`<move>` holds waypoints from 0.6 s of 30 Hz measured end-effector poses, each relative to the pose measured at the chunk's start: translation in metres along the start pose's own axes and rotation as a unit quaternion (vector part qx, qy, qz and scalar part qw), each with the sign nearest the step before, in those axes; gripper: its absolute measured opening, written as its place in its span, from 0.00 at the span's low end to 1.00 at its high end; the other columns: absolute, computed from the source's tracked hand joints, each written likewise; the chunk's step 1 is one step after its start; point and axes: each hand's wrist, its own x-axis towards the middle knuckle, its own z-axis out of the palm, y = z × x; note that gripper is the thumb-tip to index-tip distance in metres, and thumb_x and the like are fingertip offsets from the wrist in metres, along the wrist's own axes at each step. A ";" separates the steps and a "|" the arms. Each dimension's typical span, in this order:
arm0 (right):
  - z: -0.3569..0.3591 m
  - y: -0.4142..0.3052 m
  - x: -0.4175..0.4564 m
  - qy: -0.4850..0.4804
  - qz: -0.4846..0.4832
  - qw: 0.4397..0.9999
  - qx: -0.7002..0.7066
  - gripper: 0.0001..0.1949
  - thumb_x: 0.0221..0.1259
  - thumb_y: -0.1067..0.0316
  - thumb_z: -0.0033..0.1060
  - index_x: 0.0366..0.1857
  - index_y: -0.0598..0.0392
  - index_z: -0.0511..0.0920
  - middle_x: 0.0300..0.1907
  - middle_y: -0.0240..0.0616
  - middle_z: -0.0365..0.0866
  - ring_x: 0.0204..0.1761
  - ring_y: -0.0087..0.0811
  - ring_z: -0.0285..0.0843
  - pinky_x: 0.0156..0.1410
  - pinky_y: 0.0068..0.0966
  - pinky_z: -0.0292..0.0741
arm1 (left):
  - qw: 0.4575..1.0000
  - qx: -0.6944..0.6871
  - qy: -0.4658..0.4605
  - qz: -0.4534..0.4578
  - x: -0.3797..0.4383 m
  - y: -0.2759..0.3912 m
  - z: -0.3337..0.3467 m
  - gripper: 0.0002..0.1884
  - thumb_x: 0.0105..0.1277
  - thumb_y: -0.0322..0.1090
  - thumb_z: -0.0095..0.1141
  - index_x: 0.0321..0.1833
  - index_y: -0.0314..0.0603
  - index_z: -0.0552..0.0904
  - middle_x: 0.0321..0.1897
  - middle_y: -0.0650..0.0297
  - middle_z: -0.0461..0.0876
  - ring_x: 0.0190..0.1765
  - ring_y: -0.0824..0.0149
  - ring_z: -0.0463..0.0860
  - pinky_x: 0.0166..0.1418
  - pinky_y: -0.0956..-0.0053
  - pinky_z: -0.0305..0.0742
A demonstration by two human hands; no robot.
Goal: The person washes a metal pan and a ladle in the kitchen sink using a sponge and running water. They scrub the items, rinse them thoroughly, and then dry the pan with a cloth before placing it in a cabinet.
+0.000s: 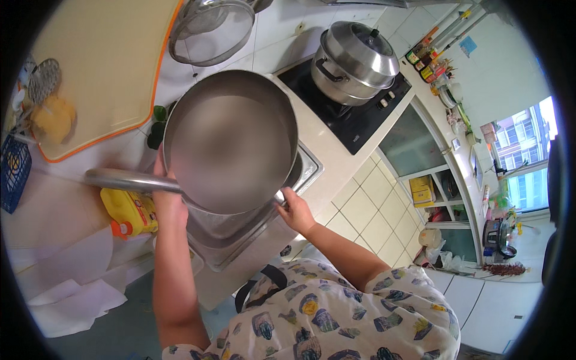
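A wide, deep metal pan (231, 153) is held over the stainless steel sink (225, 245), its grey-brown inside facing me. Its long metal handle (135, 180) points left and passes in front of my left wrist. My left hand (170, 200) grips the pan's side close to that handle; most of its fingers are hidden behind the wall of the pan. On the near right rim, my right hand (294, 209) is closed around a small metal side handle (280, 196). The pan covers much of the sink and whatever lies in it.
A lidded steel steamer pot (355, 63) stands on the black glass cooktop (328, 112). Left of the sink is a yellow jug (128, 211) with an orange cap. An orange-edged cutting board (103, 67) and a mesh strainer (213, 33) are at the wall. Bottles (425, 63) line the right counter.
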 end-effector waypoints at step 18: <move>-0.026 -0.027 -0.012 -0.322 -0.032 0.946 -0.015 0.11 0.59 0.63 0.57 0.41 0.57 0.74 0.30 0.49 0.79 0.36 0.51 0.79 0.42 0.42 0.74 | 0.972 0.153 0.106 -0.147 -0.079 0.001 -0.065 0.36 0.67 0.57 0.50 0.75 0.58 0.57 0.72 0.67 0.57 0.68 0.64 0.60 0.62 0.59 0.59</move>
